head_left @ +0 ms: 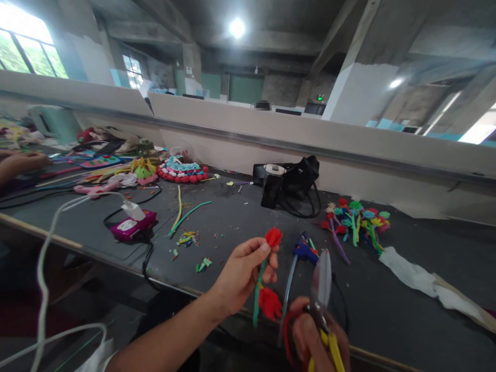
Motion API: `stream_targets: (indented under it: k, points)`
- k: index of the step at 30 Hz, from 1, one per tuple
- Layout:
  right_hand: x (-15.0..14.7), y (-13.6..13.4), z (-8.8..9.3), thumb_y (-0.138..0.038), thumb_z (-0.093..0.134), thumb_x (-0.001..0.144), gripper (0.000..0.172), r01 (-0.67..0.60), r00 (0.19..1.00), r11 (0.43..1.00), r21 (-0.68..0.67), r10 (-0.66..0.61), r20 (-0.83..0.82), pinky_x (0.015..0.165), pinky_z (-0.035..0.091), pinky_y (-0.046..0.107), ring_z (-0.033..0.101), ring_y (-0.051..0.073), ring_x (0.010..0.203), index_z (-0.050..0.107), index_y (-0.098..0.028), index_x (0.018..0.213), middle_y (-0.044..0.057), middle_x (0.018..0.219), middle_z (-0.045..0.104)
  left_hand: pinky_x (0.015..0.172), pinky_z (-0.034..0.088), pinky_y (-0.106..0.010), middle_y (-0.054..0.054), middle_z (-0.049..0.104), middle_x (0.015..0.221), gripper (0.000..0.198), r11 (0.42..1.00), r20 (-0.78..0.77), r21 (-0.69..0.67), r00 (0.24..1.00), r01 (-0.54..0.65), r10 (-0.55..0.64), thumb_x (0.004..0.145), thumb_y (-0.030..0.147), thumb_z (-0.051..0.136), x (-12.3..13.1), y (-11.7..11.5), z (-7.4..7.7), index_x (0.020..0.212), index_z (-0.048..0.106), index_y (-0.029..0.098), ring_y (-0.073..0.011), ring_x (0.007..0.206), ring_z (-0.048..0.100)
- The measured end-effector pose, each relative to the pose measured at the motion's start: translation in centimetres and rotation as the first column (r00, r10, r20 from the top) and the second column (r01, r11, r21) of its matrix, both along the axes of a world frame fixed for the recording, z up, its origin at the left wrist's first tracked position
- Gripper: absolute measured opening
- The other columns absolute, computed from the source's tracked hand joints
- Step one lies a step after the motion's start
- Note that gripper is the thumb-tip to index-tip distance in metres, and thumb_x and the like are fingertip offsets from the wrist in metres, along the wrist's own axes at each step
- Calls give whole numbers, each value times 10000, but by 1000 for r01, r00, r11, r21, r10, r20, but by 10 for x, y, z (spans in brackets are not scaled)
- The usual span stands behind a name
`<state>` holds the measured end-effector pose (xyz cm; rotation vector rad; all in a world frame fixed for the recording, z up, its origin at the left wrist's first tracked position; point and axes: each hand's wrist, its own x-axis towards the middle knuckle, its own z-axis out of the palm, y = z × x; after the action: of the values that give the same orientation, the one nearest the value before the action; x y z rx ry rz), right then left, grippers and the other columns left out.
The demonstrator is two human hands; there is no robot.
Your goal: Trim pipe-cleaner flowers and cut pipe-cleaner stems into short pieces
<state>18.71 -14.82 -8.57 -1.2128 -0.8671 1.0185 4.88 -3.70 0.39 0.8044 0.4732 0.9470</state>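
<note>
Pinched between the thumb and fingers of my left hand (248, 266) is a flower with a red head (273, 237) and a fuzzy green stem (256, 305). A second red bloom (270, 304) sits lower beside that stem. My right hand (318, 336) grips a pair of scissors (322, 284) with red and yellow on the handles, blades pointing up. Motion blurs this hand and the scissors slightly. Just beyond, a dark blue glue gun (306, 250) lies on the table. To its right is a bunch of colourful fuzzy flowers (356, 219).
A purple power strip (134, 225) with a white plug stands left on the dark table (232, 217). Colourful scraps (188, 238) lie scattered. A phone (272, 191) leans against a black bag (302, 178). Another person's hand (23, 164) is at far left, near craft pieces.
</note>
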Motion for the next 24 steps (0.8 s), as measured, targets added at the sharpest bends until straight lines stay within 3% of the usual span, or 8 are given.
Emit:
stream_targets:
  k: [3,6,8,11,13,17,20,24]
  points:
    - [5,12,9,-610,616,816,448,72,983,997,-41,-63,173,375,287,204,349,84,362,602,-171,906,-87,434,382,459,332,-187,27,505,613,207,996,130,-49,989,74,-67,821,294,664,0,3,0,905,661,106,-21,425,315]
    - [23,16,19,-608,555,852,437,124,875,987,-101,-61,481,430,360,239,459,129,418,607,-178,905,-54,483,474,450,291,-176,0,508,658,183,993,237,-40,967,108,-96,824,227,629,-1,3,3,923,668,78,-22,454,312]
    - [41,13,24,-592,531,859,422,192,713,978,-77,-85,696,532,428,278,591,186,555,620,-186,932,22,634,626,454,296,-173,-14,509,680,172,989,283,-63,953,134,-111,811,175,609,-2,0,4,922,672,59,-27,472,320]
    - [63,9,28,-548,523,863,394,325,364,938,-117,-10,932,640,441,327,670,267,751,621,-210,1042,107,866,713,453,307,-167,-22,505,702,177,978,312,-126,943,164,-118,799,127,600,-6,-12,2,937,675,47,-31,490,332]
    - [70,10,29,-502,512,881,376,350,271,913,-211,117,955,642,427,328,679,281,783,609,-214,1103,121,883,719,448,307,-163,-18,507,703,173,976,304,-154,947,151,-99,797,114,614,-8,-23,-3,946,674,48,-27,487,334]
    - [65,24,30,-343,571,852,310,266,303,926,-269,184,935,672,420,301,675,252,832,626,-228,1136,98,947,719,444,324,-169,-14,546,681,196,986,236,-145,971,81,-45,762,111,672,-8,-50,-9,949,667,54,-30,474,380]
    - [55,36,34,-221,627,784,409,188,353,952,-240,162,921,793,423,309,643,250,940,620,-204,1193,99,991,702,452,360,-174,-17,586,679,219,990,166,-127,986,54,-32,755,130,701,-7,-68,-6,960,664,64,-39,477,438]
    - [35,29,47,-152,595,792,506,163,469,979,-124,33,883,1025,298,442,441,334,1242,554,-138,1296,199,1273,560,516,455,-180,-24,626,715,199,993,134,-121,991,-10,27,770,134,705,-10,-78,1,954,655,75,-51,521,523]
